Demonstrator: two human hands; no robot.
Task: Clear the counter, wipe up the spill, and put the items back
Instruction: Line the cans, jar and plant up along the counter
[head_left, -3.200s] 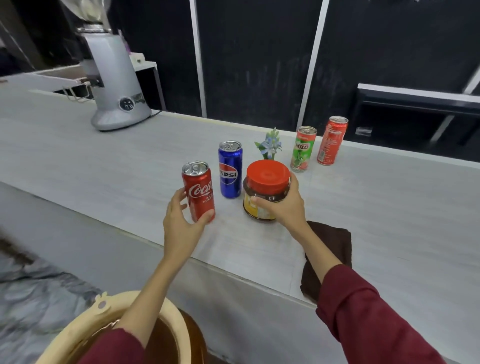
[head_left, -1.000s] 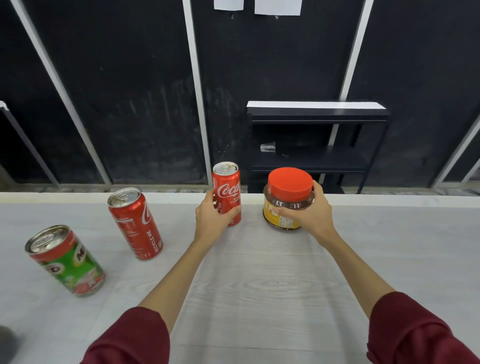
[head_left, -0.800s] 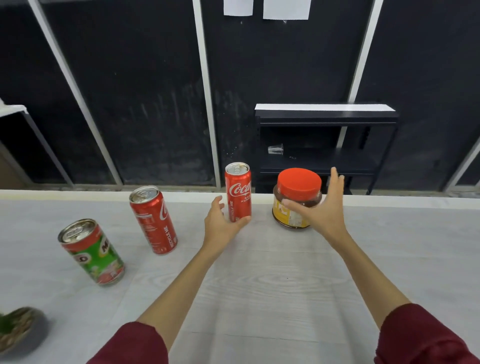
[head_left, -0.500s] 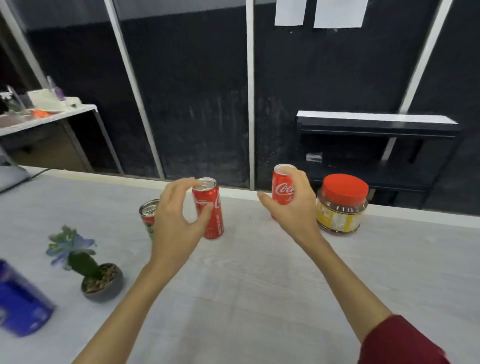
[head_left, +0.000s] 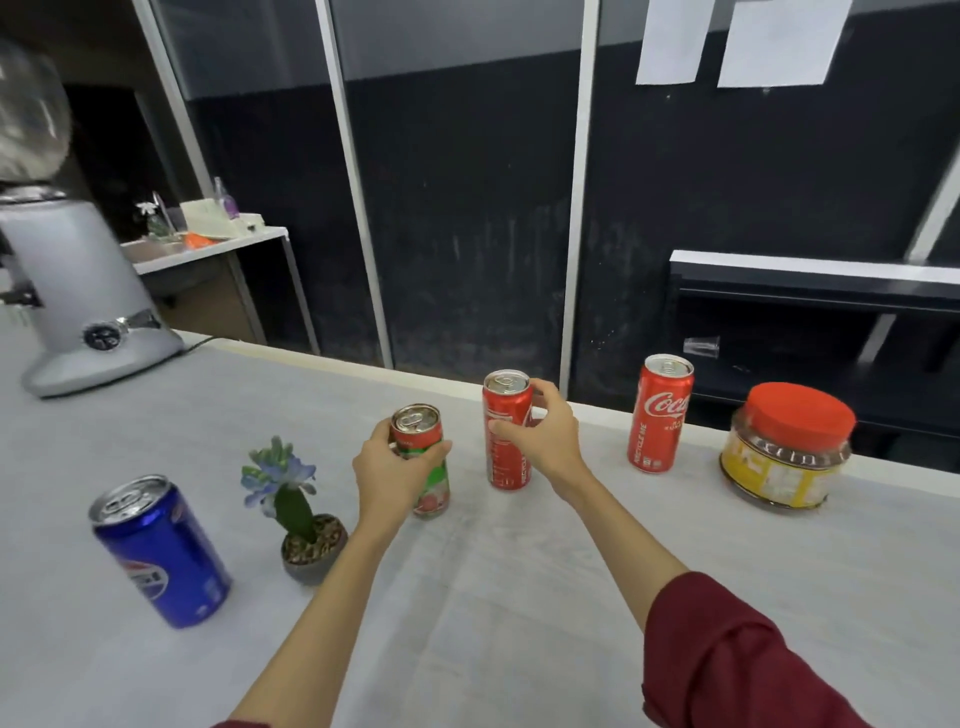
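counter (head_left: 519, 597): left hand (head_left: 389, 473) grips green can (head_left: 428, 483); right hand (head_left: 540, 436) grips red can (head_left: 506, 431); second red can (head_left: 660, 415), jar (head_left: 787, 447), blue can (head_left: 161, 551), potted plant (head_left: 301, 514) standing apart.

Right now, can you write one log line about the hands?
left hand: grips green can | right hand: grips red can | both cans: on counter

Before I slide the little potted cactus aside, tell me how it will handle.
The potted cactus probably tips easily: the plant stands tall over a small rounded pot. Its loose-looking pebble topping might spill if tilted. The flower looks delicate, so push at the pot.
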